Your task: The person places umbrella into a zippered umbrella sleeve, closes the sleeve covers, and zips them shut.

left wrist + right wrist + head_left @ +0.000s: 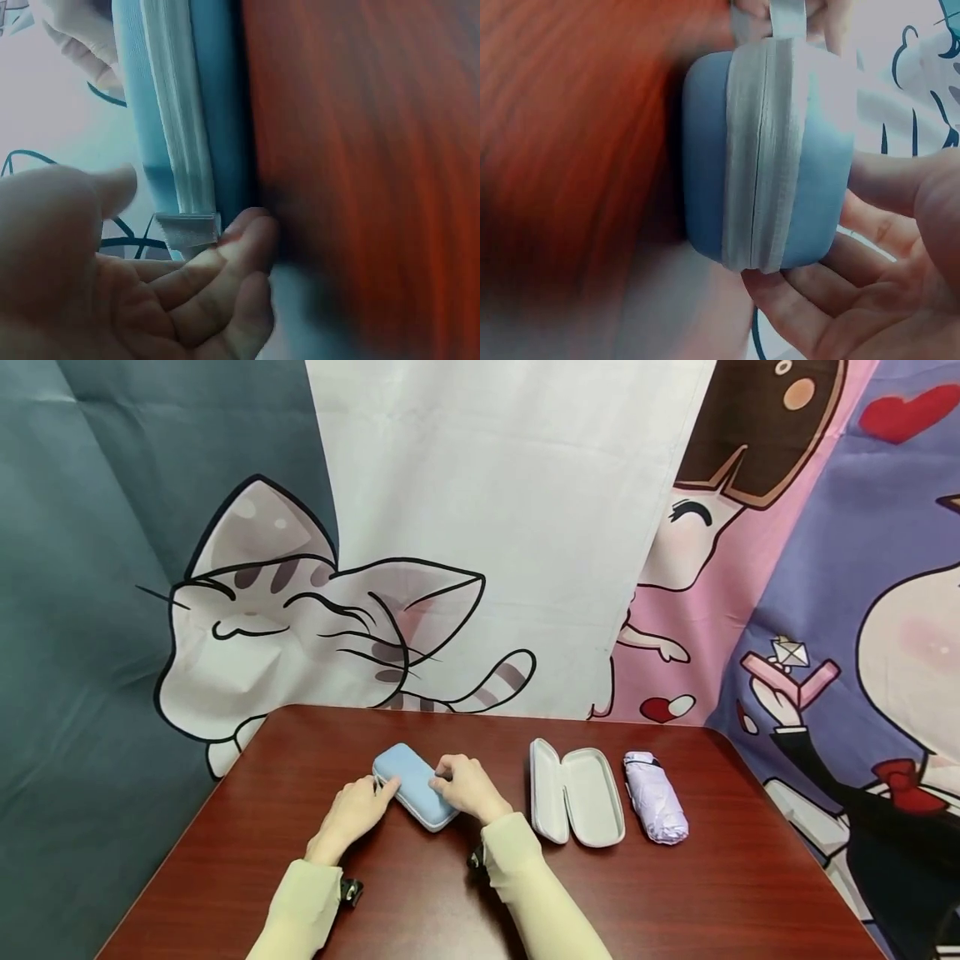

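A light blue zip-up glasses case (408, 783) lies closed and slanted on the table, its pale zipper band (761, 157) running round the side. My left hand (354, 810) holds its left end, thumb on the upper edge. In the left wrist view, the curled fingers (247, 247) of that hand touch the grey fabric tab (187, 229) at the case's end. At the opposite end, my right hand (468, 787) grips the case with the thumb against the lid. Its fingers (802, 300) bend round the zipper side in the right wrist view.
Right of the hands, a second case (592, 797) lies open, showing its pale lining. Beyond it is a folded lilac umbrella (656, 797). The reddish-brown table (420, 902) ends at a cartoon-printed curtain (510, 527) behind.
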Motion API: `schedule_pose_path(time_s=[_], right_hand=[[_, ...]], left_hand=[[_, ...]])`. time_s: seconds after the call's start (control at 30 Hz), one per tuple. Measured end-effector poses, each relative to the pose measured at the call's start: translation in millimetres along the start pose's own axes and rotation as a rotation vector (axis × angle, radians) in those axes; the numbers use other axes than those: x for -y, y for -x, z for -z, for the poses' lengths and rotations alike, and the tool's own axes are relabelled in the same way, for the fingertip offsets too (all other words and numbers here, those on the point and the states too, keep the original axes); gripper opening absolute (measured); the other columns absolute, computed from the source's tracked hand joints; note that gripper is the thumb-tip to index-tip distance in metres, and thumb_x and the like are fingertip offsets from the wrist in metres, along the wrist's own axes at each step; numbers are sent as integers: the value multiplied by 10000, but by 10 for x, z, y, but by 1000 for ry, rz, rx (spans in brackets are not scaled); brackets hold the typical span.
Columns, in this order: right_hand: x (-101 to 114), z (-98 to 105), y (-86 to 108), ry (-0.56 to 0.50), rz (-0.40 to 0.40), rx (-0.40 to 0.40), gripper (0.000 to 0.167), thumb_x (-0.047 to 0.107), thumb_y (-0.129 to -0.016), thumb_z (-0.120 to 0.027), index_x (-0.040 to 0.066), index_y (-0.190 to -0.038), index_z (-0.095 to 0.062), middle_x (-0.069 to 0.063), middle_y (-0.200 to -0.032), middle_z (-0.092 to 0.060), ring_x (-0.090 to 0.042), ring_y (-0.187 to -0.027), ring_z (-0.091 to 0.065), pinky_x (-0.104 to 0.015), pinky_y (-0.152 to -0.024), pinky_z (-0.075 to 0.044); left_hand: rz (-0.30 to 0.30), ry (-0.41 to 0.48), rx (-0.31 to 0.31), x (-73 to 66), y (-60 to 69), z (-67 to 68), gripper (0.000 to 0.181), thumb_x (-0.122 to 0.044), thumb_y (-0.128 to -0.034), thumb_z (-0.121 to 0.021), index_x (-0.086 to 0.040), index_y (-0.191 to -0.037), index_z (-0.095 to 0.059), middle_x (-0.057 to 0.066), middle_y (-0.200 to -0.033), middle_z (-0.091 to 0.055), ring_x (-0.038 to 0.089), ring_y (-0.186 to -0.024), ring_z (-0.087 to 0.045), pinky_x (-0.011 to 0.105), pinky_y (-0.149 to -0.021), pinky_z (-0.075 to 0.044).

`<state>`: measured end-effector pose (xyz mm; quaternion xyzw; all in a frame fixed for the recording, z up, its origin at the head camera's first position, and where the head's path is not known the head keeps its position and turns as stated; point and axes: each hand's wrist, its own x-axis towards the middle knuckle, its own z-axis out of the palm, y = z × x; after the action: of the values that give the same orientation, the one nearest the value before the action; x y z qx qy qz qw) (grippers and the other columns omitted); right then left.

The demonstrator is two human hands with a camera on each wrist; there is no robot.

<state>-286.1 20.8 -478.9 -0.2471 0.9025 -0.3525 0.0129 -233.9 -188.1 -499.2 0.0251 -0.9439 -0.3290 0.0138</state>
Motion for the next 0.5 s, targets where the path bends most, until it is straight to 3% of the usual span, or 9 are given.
schedule_pose_path(time_s=[0.1,0.17,0.3,0.43,0.5], right_hand=[[4,-38,17,-46,-15,-1,139,214,-874,-743,119,-806,-668,38,-739,-656,-118,-700,-576,-267,-644,-468],[-1,-66,23,-66,-31,-2,173,243,-871,-749,122,-781,-665,59,-669,-620,-109,-654,-547,-250,-599,-449],[-8,-101,39,-76,-70,-13,210,267,-859,-762,129,-738,-661,78,-624,-578,-120,-651,-506,-242,-566,-427],[13,-120,41,-81,-78,-23,252,280,-850,-772,134,-681,-654,70,-607,-567,-136,-649,-485,-246,-549,-416],[26,-134,42,-85,-83,-33,275,285,-845,-776,136,-655,-645,72,-590,-557,-127,-627,-475,-239,-535,-405]], left_hand=[[20,17,55,-25,-21,-44,784,-586,-977,-433,112,-1333,-455,274,-1155,-610,377,-976,-624,504,-810,-475],[32,20,100,-36,-36,-68,892,-620,-977,-382,145,-1426,-297,312,-1294,-529,427,-1087,-581,542,-873,-445],[70,46,191,-56,-53,-75,957,-639,-982,-319,149,-1481,-103,337,-1447,-361,473,-1248,-451,575,-974,-371],[96,105,255,-56,-75,-45,925,-601,-1001,-322,128,-1492,-36,314,-1529,-209,451,-1362,-306,581,-1061,-272],[95,121,276,-48,-94,-27,907,-583,-1008,-329,118,-1496,-25,326,-1497,-278,423,-1300,-406,554,-1044,-304]])
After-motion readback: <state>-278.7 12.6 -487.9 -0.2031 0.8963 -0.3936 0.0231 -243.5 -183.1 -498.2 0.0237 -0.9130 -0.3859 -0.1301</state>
